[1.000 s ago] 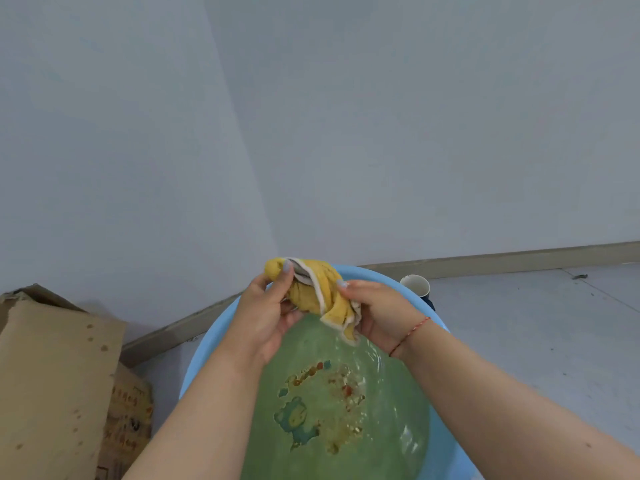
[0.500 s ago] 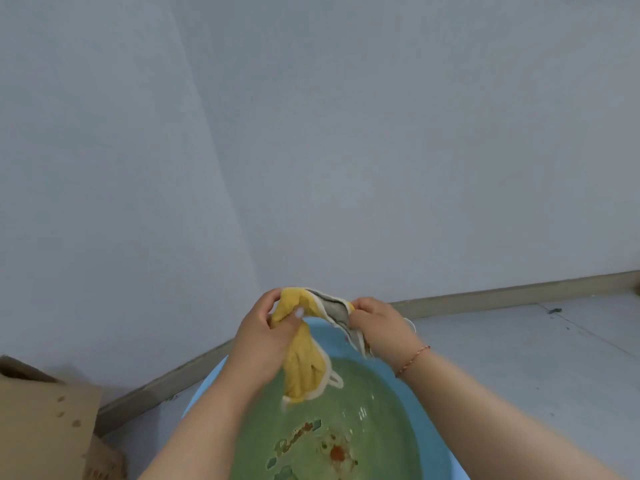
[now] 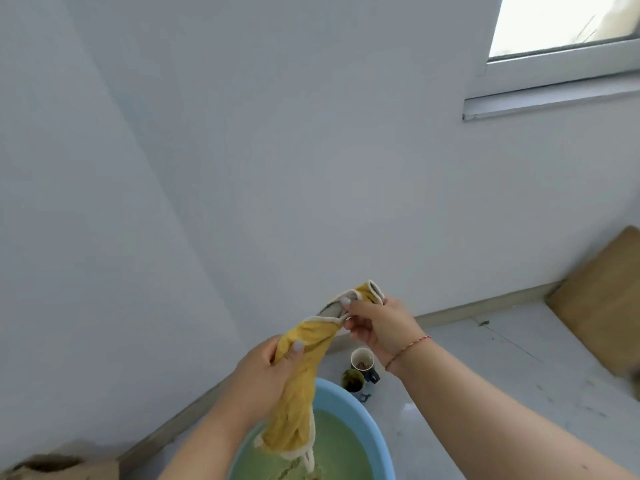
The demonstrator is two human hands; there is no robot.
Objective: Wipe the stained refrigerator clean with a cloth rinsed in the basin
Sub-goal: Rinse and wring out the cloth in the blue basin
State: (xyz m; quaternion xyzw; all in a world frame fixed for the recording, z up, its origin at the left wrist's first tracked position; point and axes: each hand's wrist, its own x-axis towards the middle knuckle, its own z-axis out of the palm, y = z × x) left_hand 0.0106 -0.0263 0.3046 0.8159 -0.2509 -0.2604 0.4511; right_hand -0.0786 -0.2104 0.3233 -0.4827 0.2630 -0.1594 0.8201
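Both hands have a closed grip on the cloth (image 3: pixel 304 386): the left hand (image 3: pixel 266 372) wraps its thumb and fingers round the yellow middle of it, and the right hand (image 3: pixel 377 327) pinches the upper end, up at about 1 o'clock from the left. The cloth stretches between them and its loose tail hangs down at 6 o'clock, over the basin (image 3: pixel 363 424).

In the head view, the step in hand looks like the end of rinsing: the cloth is lifted out of the water and being wrung or shaken open. The next move probably calls for squeezing it out over the basin so it does not drip, then carrying it to the refrigerator, which is not in view.

The blue basin holds greenish, cloudy water. Just beyond it, at 12 o'clock on the floor (image 3: pixel 519 368), stand a white cup (image 3: pixel 362 362) with something brown inside and a small dark pot (image 3: pixel 353 381) with green contents.
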